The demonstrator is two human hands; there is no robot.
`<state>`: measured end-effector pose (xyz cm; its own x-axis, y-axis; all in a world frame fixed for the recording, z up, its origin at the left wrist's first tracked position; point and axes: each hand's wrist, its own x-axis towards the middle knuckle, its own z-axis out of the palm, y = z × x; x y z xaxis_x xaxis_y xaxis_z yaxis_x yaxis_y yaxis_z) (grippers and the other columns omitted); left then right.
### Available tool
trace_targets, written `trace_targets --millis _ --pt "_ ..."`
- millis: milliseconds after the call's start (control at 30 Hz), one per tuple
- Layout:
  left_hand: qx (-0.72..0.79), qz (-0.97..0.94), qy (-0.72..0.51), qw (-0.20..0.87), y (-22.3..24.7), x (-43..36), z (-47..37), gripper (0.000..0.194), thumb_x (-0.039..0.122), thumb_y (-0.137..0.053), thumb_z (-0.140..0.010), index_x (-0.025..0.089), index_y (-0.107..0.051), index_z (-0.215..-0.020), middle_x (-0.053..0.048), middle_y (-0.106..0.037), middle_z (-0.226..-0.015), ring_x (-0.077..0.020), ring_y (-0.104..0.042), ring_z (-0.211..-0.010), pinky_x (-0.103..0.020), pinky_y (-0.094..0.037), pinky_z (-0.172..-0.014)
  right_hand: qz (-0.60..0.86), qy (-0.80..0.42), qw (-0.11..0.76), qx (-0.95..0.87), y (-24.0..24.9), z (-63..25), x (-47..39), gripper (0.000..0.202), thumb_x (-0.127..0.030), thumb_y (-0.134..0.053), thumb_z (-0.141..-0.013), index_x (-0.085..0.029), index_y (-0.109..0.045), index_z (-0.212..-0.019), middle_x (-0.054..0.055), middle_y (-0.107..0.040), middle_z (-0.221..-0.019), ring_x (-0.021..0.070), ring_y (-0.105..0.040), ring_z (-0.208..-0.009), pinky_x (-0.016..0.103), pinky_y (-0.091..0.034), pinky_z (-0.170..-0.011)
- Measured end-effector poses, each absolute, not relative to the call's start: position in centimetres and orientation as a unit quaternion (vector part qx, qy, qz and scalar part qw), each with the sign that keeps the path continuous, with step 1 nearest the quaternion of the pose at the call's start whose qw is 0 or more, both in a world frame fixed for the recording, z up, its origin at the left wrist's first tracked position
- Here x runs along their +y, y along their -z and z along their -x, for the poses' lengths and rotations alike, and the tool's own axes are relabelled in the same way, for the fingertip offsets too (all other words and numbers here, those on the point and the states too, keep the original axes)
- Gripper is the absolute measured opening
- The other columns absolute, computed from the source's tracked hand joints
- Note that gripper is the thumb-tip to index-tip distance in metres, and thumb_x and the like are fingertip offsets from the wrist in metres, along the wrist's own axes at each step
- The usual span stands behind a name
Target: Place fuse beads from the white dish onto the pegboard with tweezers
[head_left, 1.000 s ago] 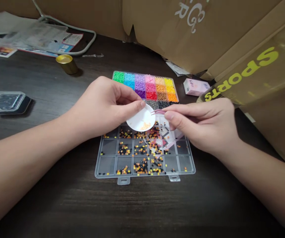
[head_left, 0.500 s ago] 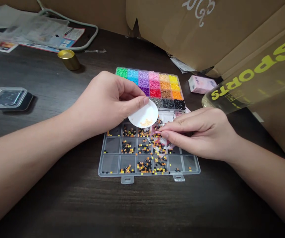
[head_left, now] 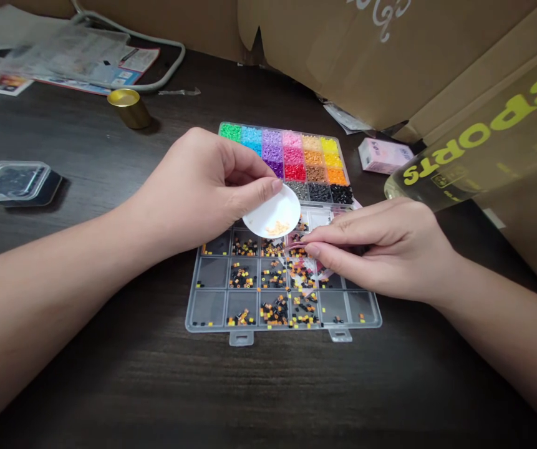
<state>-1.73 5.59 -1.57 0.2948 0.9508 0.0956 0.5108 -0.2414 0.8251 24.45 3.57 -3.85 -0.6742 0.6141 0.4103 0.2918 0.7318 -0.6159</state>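
My left hand (head_left: 216,184) pinches the rim of a small white round dish (head_left: 268,215), tilted toward me, with a little heap of pale orange beads (head_left: 278,228) at its lower edge. In my right hand (head_left: 375,249) is a pair of tweezers (head_left: 296,245), gripped between thumb and fingers, the tips just below the dish. Under both hands lies the clear compartment lid (head_left: 209,305), scattered with black, orange and yellow beads (head_left: 275,310). Behind it, the bead box (head_left: 291,156) holds beads sorted by colour, partly covered by my left hand.
Left on the dark table (head_left: 156,386) are a lidded clear tub (head_left: 15,183) and a gold tin (head_left: 129,109). Papers and plastic bags (head_left: 72,56) lie at the back left. A pink-white small box (head_left: 385,156), a clear bottle (head_left: 474,143) and cardboard (head_left: 333,62) stand at the right and back.
Very little differs. The view has shifted slightly; both hands keep their holds on the dish and the tweezers, with the tweezer tips still near the dish's lower edge.
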Motion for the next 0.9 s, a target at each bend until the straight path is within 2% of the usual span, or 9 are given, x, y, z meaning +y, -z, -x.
trace_targets --millis 133,300,567,800,900 --pt "0.501 -0.721 -0.319 0.356 1.8 5.8 1.8 0.018 0.035 -0.084 -0.099 0.023 -0.093 -0.089 0.002 -0.084 -0.075 -0.0162 -0.068 -0.069 -0.032 -0.051 -0.069 0.252 -0.262 0.320 -0.875 3.9 -24.4 3.7 0.016 -0.005 -0.080 -0.101 -0.015 -0.092 -0.097 0.001 -0.089 -0.079 0.0066 -0.080 -0.062 0.012 -0.059 -0.061" --pt "0.499 -0.719 -0.318 0.365 2.0 5.8 1.9 0.020 0.041 -0.084 -0.097 0.025 -0.093 -0.090 0.001 -0.084 -0.078 -0.0188 -0.071 -0.072 -0.034 -0.054 -0.070 0.242 -0.262 0.317 -0.879 4.1 -24.5 3.7 0.011 -0.011 -0.083 -0.103 -0.015 -0.092 -0.098 0.001 -0.088 -0.078 0.0077 -0.079 -0.060 0.015 -0.059 -0.060" --pt "0.513 -0.709 -0.303 0.378 1.5 5.5 1.7 0.018 0.035 -0.084 -0.101 0.019 -0.092 -0.096 0.000 -0.086 -0.082 -0.0147 -0.068 -0.072 -0.028 -0.053 -0.071 0.255 -0.259 0.319 -0.875 3.7 -24.6 3.6 0.023 -0.005 -0.081 -0.100 -0.024 -0.095 -0.098 -0.002 -0.090 -0.081 0.0114 -0.082 -0.061 0.018 -0.066 -0.059" --pt "0.494 -0.729 -0.311 0.357 2.5 6.0 2.0 0.021 0.043 -0.081 -0.096 0.026 -0.093 -0.090 0.002 -0.087 -0.081 -0.0174 -0.071 -0.072 -0.033 -0.050 -0.066 0.356 -0.203 0.414 -0.813 3.2 -24.0 2.6 0.022 -0.011 -0.088 -0.099 -0.030 -0.098 -0.103 0.001 -0.093 -0.095 0.0155 -0.086 -0.068 0.021 -0.069 -0.059" --pt "0.497 -0.724 -0.308 0.366 2.5 6.0 2.0 0.022 0.045 -0.080 -0.096 0.027 -0.093 -0.091 0.001 -0.087 -0.083 -0.0186 -0.072 -0.073 -0.033 -0.051 -0.066 0.367 -0.194 0.408 -0.813 3.5 -23.6 2.3 0.026 -0.009 -0.086 -0.100 -0.031 -0.098 -0.107 0.001 -0.093 -0.094 0.0159 -0.086 -0.069 0.022 -0.070 -0.059"
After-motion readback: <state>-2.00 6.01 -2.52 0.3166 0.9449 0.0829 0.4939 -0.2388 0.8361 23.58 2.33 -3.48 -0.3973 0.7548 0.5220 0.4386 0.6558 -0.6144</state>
